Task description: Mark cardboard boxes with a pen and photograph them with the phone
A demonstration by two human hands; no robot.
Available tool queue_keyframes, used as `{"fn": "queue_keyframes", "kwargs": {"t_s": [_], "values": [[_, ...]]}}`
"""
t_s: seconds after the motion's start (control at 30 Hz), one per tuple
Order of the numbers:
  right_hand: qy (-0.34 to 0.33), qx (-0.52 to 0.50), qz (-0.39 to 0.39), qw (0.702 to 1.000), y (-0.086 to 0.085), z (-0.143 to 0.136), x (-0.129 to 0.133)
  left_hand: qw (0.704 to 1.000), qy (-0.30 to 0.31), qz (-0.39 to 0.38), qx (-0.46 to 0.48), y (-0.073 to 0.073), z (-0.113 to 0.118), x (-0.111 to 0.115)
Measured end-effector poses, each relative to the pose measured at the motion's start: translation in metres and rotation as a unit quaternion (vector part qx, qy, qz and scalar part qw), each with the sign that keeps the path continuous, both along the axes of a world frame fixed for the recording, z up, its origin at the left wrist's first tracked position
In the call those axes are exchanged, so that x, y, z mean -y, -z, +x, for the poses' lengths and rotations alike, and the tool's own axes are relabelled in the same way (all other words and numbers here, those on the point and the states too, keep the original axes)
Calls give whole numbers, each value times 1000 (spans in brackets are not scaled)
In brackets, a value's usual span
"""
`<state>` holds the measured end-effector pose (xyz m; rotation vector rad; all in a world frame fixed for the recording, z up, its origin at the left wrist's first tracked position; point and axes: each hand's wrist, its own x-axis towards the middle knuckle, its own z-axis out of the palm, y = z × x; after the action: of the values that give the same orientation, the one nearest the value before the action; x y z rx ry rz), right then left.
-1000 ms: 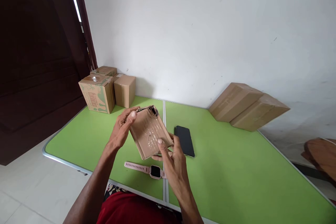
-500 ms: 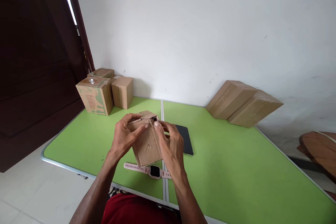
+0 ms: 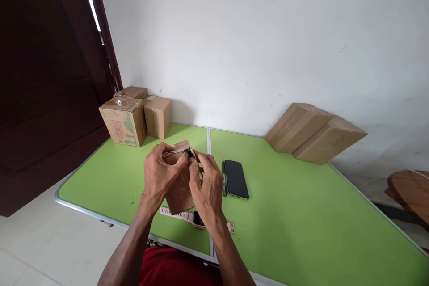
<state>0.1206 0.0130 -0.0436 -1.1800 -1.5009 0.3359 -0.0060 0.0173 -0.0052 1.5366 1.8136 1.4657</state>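
Observation:
Between my hands is a small brown cardboard box [image 3: 180,192], tilted above the table, with a dark gap at its top right corner. My left hand [image 3: 159,172] grips its left side, thumb on the front near the gap. On the right side, my right hand [image 3: 206,183] has its fingers closed round the corner and its thumb close to the gap. What lies inside the box is hidden. Below the box, a pink smartwatch [image 3: 198,220] rests on the table, partly covered by my right wrist. A dark smartphone [image 3: 236,178] lies to the right of my right hand, with a slim dark object [image 3: 224,181] alongside.
The green folding table [image 3: 301,214] has a metal edge and a centre seam. Several cardboard boxes [image 3: 125,120] stand at the back left. Two more boxes [image 3: 301,127] lean at the back right by the white wall. A brown wooden piece [image 3: 409,194] is beyond the right edge.
My right hand has shifted left over the box, and my left thumb has moved into the corner gap, which looks wider. More of the phone and the slim object beside it shows.

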Motion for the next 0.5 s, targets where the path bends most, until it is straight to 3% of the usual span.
{"fn": "queue_keyframes", "kwargs": {"t_s": [0.27,0.5], "values": [[-4,14,5,1000,-3,2,-3,1000,0,-11,-4,-2,0,0],[-21,94,52,994,4,-9,4,995,-32,-77,-55,-10,-9,2]]}}
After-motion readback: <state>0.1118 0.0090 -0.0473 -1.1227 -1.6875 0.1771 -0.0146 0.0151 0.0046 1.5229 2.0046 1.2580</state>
